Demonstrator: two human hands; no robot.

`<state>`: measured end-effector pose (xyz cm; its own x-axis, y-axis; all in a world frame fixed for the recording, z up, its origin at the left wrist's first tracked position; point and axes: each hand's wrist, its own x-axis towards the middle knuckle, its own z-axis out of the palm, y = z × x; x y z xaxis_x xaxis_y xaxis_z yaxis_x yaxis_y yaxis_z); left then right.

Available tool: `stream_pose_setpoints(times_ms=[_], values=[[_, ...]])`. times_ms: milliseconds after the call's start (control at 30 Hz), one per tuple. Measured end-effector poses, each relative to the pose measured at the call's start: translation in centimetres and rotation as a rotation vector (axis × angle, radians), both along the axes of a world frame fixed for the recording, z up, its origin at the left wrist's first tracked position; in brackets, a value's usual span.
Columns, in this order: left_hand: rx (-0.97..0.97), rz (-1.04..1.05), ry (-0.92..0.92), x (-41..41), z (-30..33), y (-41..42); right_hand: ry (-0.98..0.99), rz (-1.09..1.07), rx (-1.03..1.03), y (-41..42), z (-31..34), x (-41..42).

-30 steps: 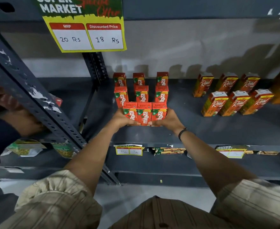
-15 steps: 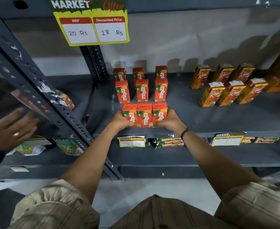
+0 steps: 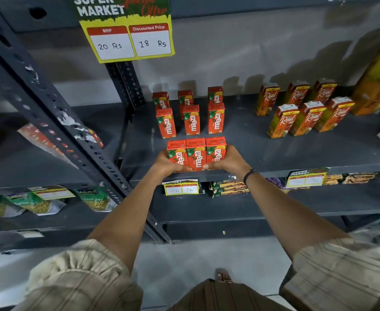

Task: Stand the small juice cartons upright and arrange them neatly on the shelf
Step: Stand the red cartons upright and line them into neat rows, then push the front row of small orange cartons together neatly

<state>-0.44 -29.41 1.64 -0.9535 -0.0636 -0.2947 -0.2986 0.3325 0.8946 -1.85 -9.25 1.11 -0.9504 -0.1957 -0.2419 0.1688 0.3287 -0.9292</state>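
While both arms reach forward from rolled-up sleeves, the left hand (image 3: pixel 165 162) and the right hand (image 3: pixel 228 159) press in from either side on a front row of three small red juice cartons (image 3: pixel 195 153), which stand upright and touch one another near the front edge of the grey metal shelf (image 3: pixel 297 151). Each hand wraps its end carton, with fingers curled under the row's front face, so together they grasp all three. Behind them stands a middle row of three cartons (image 3: pixel 191 120) with small gaps between them, and behind that a back row of three (image 3: pixel 185 97) near the wall. Well apart to the right stand orange cartons (image 3: pixel 305 113) in two rows. A price sign (image 3: pixel 128 41) reading 20 Rs and 18 Rs hangs above. Snack packets (image 3: pixel 94 198) lie on the lower shelf at left.
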Motion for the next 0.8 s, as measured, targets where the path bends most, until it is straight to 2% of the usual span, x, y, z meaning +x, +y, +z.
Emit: stream_pose_setpoints(times_ms=[300, 400, 500, 567, 633, 700, 800], values=[[-0.001, -0.071, 0.078, 0.6, -0.8, -0.5, 0.04, 0.01, -0.017, 0.4, 0.1, 0.6], [-0.064, -0.012, 0.216, 2.1, -1.6, -0.9, 0.076, 0.01, -0.063, 1.4, 0.2, 1.0], [-0.202, 0.188, 0.388, 4.8, -3.2, -0.2, 0.102, -0.008, -0.109, 3.1, 0.0, 1.3], [-0.237, 0.393, 0.469, 7.1, -4.2, 1.5, 0.114, -0.034, -0.107, 4.5, -0.2, 1.6], [-0.275, 0.496, 0.587, 8.6, -5.0, 3.4, 0.114, -0.086, -0.135, 6.0, -0.6, 1.7], [-0.331, 0.486, 0.657, 9.3, -5.4, 5.5, 0.135, -0.15, -0.168, 7.5, -0.9, 1.8], [-0.349, 0.35, 0.706, 9.0, -5.2, 10.4, 0.173, -0.213, -0.177, 10.5, -1.3, 1.8]])
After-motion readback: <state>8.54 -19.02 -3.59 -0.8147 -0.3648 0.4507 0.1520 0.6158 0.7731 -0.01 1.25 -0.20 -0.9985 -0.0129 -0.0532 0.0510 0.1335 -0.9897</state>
